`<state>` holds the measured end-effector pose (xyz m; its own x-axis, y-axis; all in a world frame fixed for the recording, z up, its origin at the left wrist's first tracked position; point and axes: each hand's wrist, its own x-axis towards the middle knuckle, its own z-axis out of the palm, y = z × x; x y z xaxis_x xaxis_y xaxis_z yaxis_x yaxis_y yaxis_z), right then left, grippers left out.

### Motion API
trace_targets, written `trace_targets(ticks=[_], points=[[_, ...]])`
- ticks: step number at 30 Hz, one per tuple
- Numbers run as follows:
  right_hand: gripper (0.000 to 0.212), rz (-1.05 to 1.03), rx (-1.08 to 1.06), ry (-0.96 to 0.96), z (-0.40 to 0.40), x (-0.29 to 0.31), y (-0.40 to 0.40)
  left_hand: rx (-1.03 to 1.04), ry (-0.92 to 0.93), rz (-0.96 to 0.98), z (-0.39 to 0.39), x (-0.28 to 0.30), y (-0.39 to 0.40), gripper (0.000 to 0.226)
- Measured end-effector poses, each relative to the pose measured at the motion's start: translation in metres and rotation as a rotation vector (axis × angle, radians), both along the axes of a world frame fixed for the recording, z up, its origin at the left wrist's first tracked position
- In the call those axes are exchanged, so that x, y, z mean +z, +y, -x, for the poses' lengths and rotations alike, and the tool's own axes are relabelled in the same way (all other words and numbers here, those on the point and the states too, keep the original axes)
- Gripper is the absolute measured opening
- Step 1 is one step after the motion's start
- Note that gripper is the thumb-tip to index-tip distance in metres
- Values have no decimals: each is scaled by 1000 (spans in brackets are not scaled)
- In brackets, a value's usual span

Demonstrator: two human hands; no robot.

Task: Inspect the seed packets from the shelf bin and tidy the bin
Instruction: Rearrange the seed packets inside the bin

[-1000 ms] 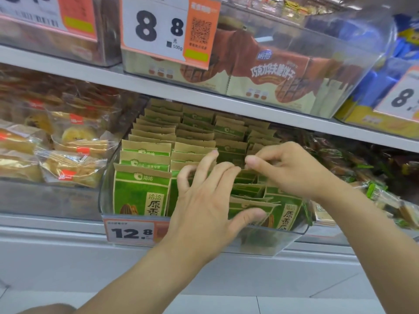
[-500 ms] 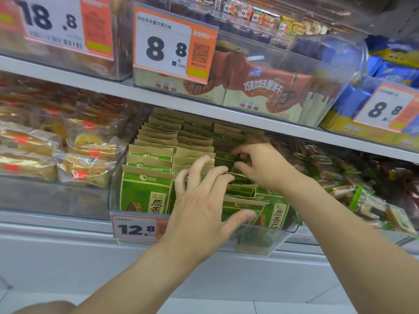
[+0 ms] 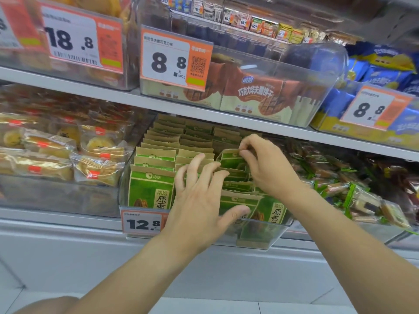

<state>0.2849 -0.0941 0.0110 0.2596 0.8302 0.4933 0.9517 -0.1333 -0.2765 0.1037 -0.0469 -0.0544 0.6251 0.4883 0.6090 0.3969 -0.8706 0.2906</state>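
Landmark: the clear shelf bin [image 3: 260,234] carrying the 12.8 price tag [image 3: 142,223] on its front wall.

Contents: green and kraft seed packets [image 3: 154,159] stand upright in ordered rows on the bin's left and centre. Those toward the bin's right front lean forward and overlap, out of line with the rest.

Right hand [image 3: 269,168]: reaches in over the bin's right side, wrist bent down. Thumb and fingertips pinch the folded top edge of one seed packet [image 3: 231,158], which sits above its neighbours in the right-hand row and tilts. The grip is narrow and taken at the top seam only, in my judgement because that is the one edge free to hold in a packed row, and it lets the packet be drawn up for checking.

Left hand [image 3: 201,200]: held over the bin's front centre, palm away from the camera. Fingers are spread and slightly bent, their tips at the tops of the middle packets; the thumb lies against a leaning front packet [image 3: 235,203]. It holds nothing. The spread pose appears meant to steady the neighbouring packets while the one is pulled.

Assessment: inspection is under way; the right front of the bin is not yet tidied.

Above the bin, an upper shelf bin holds chocolate wafer packs [image 3: 256,94].
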Motion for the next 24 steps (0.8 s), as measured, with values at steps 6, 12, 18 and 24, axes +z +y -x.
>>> trace_targets(ticks=[6,12,18,24], points=[[19,-591,188,86,27,15,-65,-86,-472,155,14,20,-24,52],[28,-849,272,156,71,29,-117,-297,-516,288,37,37,-60,55],[15,-533,102,846,80,19,-155,-446,-287,919,44,46,-107,28],[29,-275,-32,1378,69,-9,-161,-397,12,1076,46,62,-121,24]])
